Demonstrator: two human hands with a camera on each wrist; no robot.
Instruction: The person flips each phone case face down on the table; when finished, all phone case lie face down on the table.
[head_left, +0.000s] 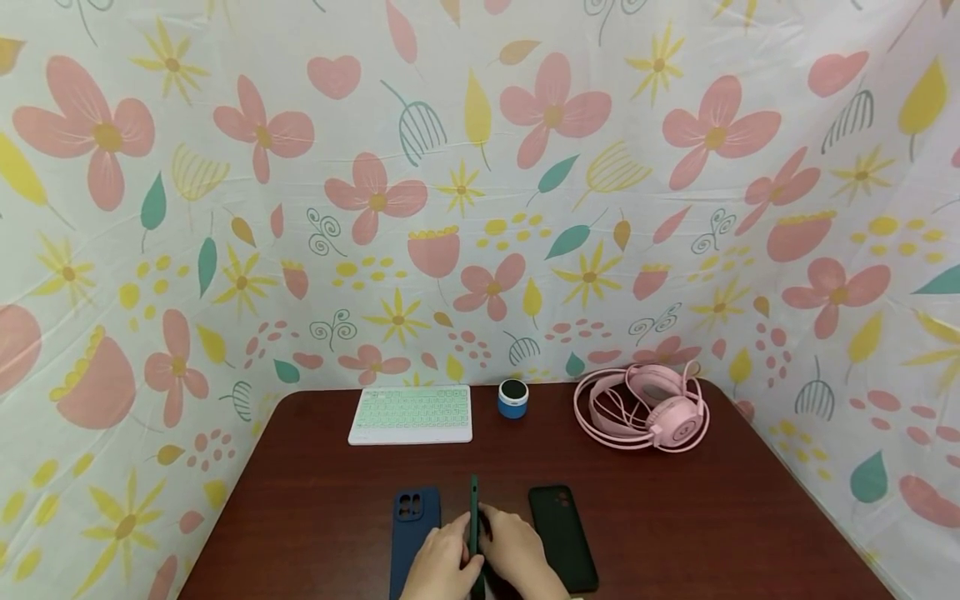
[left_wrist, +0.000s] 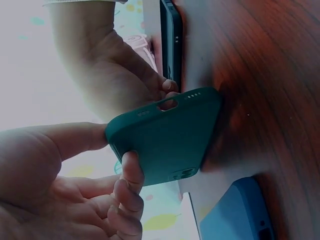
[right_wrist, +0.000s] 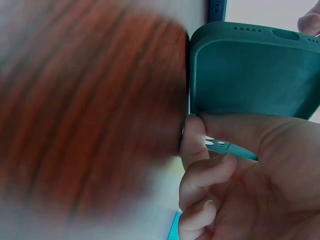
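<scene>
A green phone case (head_left: 474, 521) stands on its long edge on the table, between both hands. My left hand (head_left: 442, 560) pinches it, with the thumb at a corner and the curled fingers against its back in the left wrist view. The right hand (right_wrist: 240, 165) is on the hollow side, its thumb and index finger pinching near the edge that meets the table. A blue phone case (head_left: 412, 533) lies left of the left hand. To the right of the right hand lies a black phone case (head_left: 564, 537). The right wrist view shows the green case's inner face bare.
Toward the back of the brown table (head_left: 315, 483) lie a white keyboard with green keys (head_left: 412, 414), a small blue round speaker (head_left: 513, 399) and pink headphones (head_left: 645, 408). A flower-patterned cloth (head_left: 480, 208) hangs behind the table and along its sides.
</scene>
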